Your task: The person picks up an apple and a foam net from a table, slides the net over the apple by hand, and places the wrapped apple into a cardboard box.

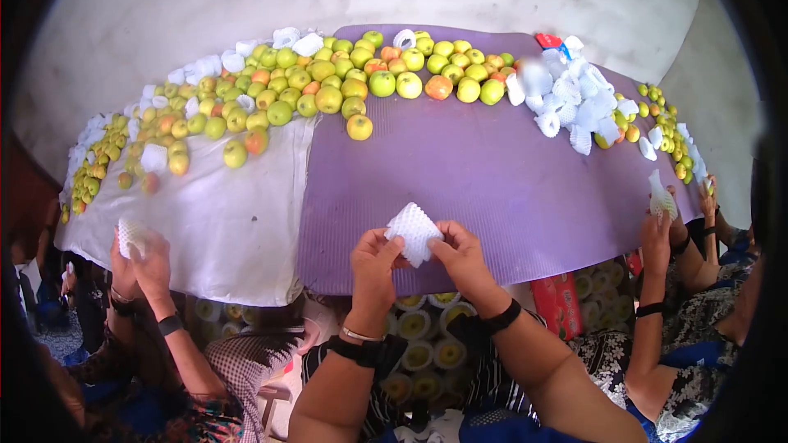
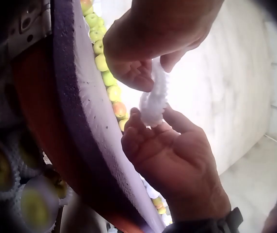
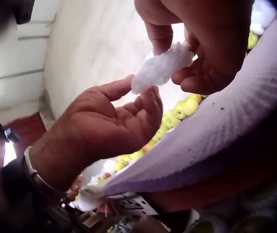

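Observation:
A white foam net sleeve [image 1: 414,234] lies flattened between my two hands, held up in front of the table's near edge. My left hand [image 1: 374,267] pinches its left side between thumb and fingers. On the opposite side, my right hand [image 1: 461,256] pinches it the same way. Up close in the left wrist view, the foam sleeve [image 2: 154,99] looks folded and ribbed, with thumbs and fingertips at both ends. The right wrist view shows the same white sleeve [image 3: 160,70] stretched between the hands, no apple visible in it.
Many yellow-green apples [image 1: 328,98] spread along the back of the purple-covered table [image 1: 427,172]. White foam sleeves [image 1: 574,94] pile up at the back right. Sleeved apples [image 1: 419,353] sit below the near edge. Other people's hands [image 1: 148,267] work at both sides, holding sleeves.

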Demonstrator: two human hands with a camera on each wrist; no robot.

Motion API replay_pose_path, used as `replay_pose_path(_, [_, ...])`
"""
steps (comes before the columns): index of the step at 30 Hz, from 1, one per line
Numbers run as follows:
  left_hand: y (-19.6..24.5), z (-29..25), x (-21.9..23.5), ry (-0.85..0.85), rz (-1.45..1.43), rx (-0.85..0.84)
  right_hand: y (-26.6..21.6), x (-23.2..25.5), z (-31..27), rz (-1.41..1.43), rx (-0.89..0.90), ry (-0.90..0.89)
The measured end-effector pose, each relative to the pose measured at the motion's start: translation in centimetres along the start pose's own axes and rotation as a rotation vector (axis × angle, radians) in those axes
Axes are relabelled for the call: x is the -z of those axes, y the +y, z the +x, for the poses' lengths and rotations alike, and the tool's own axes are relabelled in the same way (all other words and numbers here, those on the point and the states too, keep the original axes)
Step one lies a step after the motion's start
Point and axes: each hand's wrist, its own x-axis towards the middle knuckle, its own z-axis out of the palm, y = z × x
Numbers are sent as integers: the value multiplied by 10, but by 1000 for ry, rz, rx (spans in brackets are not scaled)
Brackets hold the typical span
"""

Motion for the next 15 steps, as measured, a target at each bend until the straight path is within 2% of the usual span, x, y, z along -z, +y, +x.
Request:
replay_pose_path(1, [0, 0, 1, 1, 6, 10, 0, -3, 1, 6, -9, 5])
replay_pose_path(3, [3, -1, -1, 125, 111, -2, -5, -11, 6, -614, 649, 348])
replay_pose_path(6, [3, 2, 6, 70, 346, -72, 12, -14, 12, -639, 698, 142])
replay_pose_path(7, [3, 1, 6, -9, 353, -119, 22, -18, 11, -647, 683, 179])
replay_pose_path(9, [-4, 5, 10, -38, 487, -173, 42, -22, 13, -577, 611, 120])
replay_pose_path(10, [-14, 12, 23, -40, 610, -219, 40, -23, 14, -524, 582, 104])
replay_pose_path(11, [-12, 15, 30, -138, 858, -328, 40, -25, 14, -463, 547, 126])
replay_pose_path(12, [-6, 9, 10, 9, 576, -69, 42, -23, 14, -436, 587, 145])
replay_pose_path(14, [-22, 25, 32, -53, 504, -45, 40, -17, 15, -410, 625, 174])
replay_pose_path(15, [-28, 34, 46, -88, 491, -68, 40, -14, 16, -395, 539, 86])
